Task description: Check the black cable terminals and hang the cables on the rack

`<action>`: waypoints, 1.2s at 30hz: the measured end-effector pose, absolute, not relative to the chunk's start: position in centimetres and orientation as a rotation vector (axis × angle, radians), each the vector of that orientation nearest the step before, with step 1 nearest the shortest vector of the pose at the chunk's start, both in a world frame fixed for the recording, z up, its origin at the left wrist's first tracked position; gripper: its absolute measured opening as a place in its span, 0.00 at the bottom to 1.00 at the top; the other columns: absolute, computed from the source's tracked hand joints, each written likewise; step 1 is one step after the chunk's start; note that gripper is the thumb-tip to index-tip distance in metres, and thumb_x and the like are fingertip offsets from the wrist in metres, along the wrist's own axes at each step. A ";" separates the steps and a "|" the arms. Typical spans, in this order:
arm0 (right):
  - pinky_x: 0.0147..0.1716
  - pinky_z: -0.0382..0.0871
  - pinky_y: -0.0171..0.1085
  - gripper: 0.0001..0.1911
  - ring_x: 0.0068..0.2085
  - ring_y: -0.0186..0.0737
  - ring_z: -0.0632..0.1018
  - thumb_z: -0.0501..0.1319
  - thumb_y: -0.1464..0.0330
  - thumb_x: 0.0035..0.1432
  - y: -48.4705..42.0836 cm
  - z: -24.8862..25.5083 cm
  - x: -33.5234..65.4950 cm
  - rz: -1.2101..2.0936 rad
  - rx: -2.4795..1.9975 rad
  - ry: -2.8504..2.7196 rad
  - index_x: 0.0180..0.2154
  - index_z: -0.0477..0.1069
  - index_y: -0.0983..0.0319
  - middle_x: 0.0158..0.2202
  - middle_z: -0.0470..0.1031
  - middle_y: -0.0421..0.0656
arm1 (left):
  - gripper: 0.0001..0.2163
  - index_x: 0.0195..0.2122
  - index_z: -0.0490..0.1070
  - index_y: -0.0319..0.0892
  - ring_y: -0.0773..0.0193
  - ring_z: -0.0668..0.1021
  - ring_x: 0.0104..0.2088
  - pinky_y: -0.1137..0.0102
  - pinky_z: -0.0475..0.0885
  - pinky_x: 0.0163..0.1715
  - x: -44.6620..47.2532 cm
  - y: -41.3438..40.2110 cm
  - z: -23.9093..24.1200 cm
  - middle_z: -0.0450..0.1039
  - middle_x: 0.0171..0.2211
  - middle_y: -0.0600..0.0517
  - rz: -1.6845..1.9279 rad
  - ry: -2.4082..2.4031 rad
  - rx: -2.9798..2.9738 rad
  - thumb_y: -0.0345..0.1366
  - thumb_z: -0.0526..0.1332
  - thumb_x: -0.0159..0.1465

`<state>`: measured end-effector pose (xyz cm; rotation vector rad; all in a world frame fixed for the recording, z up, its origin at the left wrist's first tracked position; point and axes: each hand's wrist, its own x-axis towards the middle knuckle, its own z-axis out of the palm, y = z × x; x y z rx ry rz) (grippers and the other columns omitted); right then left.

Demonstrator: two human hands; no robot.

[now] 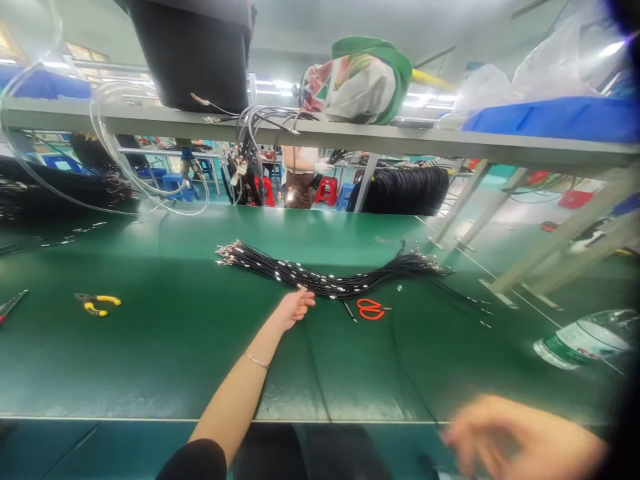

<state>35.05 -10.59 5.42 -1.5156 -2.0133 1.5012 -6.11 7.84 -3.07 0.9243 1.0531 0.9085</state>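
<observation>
A bundle of thin black cables (325, 283) with white tags and metal ends lies across the green table. My left hand (295, 308) is at the bundle's near edge, its fingers loosely bent and slightly apart, with nothing visible in them; whether it touches the cables is unclear. To its right lie a black pen-like tool (350, 312) and scissors with orange handles (371, 309). Low at the right, by the table's front edge, my right hand (493, 433) is smeared by motion, and I cannot see whether it holds anything.
Yellow-handled pliers (97, 303) lie on the left of the green table (175, 360). A water bottle (585, 339) lies at the right. Above the back edge runs a shelf (425, 139) bearing a black bin (200, 53) and a blue tray (555, 119). A person (299, 177) is beyond.
</observation>
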 end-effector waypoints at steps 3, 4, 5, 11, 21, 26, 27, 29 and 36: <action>0.24 0.73 0.37 0.27 0.27 0.42 0.78 0.64 0.45 0.49 -6.5 3.6 32.0 1.262 -1.866 -1.662 0.35 0.75 0.63 0.36 0.78 0.52 | 0.20 0.37 0.69 0.36 0.75 0.63 0.17 0.78 0.60 0.16 -5.8 7.6 -3.4 0.68 0.26 0.54 0.748 1.214 1.115 0.50 0.54 0.69; 0.23 0.73 0.37 0.28 0.26 0.40 0.77 0.61 0.45 0.52 -4.6 2.9 31.5 1.175 -1.930 -1.589 0.33 0.74 0.65 0.36 0.78 0.54 | 0.18 0.36 0.69 0.36 0.74 0.65 0.19 0.76 0.64 0.19 -5.8 7.6 -3.4 0.67 0.26 0.55 0.712 1.278 1.177 0.49 0.55 0.68; 0.22 0.72 0.36 0.27 0.25 0.39 0.77 0.59 0.46 0.55 -2.8 2.1 31.1 1.125 -1.963 -1.546 0.34 0.73 0.66 0.37 0.78 0.55 | 0.17 0.36 0.69 0.36 0.72 0.68 0.21 0.75 0.67 0.22 -5.8 7.6 -3.4 0.68 0.27 0.54 0.690 1.346 1.237 0.48 0.57 0.68; 0.24 0.70 0.33 0.21 0.24 0.32 0.73 0.57 0.54 0.64 5.8 -1.5 30.5 0.929 -2.139 -1.504 0.33 0.71 0.66 0.31 0.76 0.46 | 0.15 0.35 0.71 0.37 0.65 0.75 0.33 0.67 0.73 0.36 -7.3 7.1 -2.6 0.72 0.34 0.50 0.613 1.669 1.491 0.46 0.59 0.66; 0.25 0.67 0.32 0.17 0.26 0.30 0.71 0.61 0.60 0.62 8.2 0.4 29.1 1.156 -1.791 -1.489 0.44 0.71 0.68 0.31 0.73 0.43 | 0.11 0.41 0.71 0.36 0.65 0.76 0.35 0.67 0.75 0.36 -6.6 6.2 -2.6 0.73 0.37 0.49 0.457 1.605 1.430 0.41 0.60 0.67; 0.21 0.63 0.32 0.32 0.23 0.32 0.70 0.71 0.51 0.45 6.9 2.2 26.3 1.265 -1.393 -1.540 0.45 0.73 0.67 0.25 0.73 0.41 | 0.12 0.34 0.71 0.34 0.69 0.76 0.27 0.72 0.74 0.29 -4.5 6.2 -2.4 0.72 0.28 0.51 0.736 1.415 1.200 0.40 0.61 0.66; 0.21 0.64 0.32 0.32 0.23 0.32 0.70 0.71 0.49 0.43 6.8 2.0 25.4 1.295 -1.341 -1.559 0.43 0.73 0.66 0.24 0.73 0.41 | 0.12 0.33 0.71 0.34 0.69 0.76 0.26 0.73 0.74 0.28 -4.0 6.1 -2.3 0.73 0.27 0.51 0.802 1.346 1.149 0.40 0.63 0.65; 0.20 0.63 0.32 0.31 0.22 0.31 0.70 0.71 0.48 0.43 6.6 0.9 23.4 1.367 -1.254 -1.594 0.40 0.73 0.66 0.25 0.73 0.42 | 0.13 0.34 0.72 0.34 0.68 0.78 0.27 0.74 0.75 0.29 -3.3 5.8 -2.5 0.74 0.27 0.49 0.902 1.192 1.059 0.40 0.67 0.60; 0.21 0.66 0.32 0.23 0.22 0.31 0.71 0.70 0.53 0.49 3.8 -3.0 19.8 1.652 -1.083 -1.595 0.37 0.72 0.64 0.25 0.73 0.41 | 0.21 0.35 0.77 0.32 0.67 0.77 0.24 0.71 0.75 0.29 -1.6 3.7 -2.3 0.76 0.26 0.47 0.915 0.854 0.987 0.40 0.77 0.43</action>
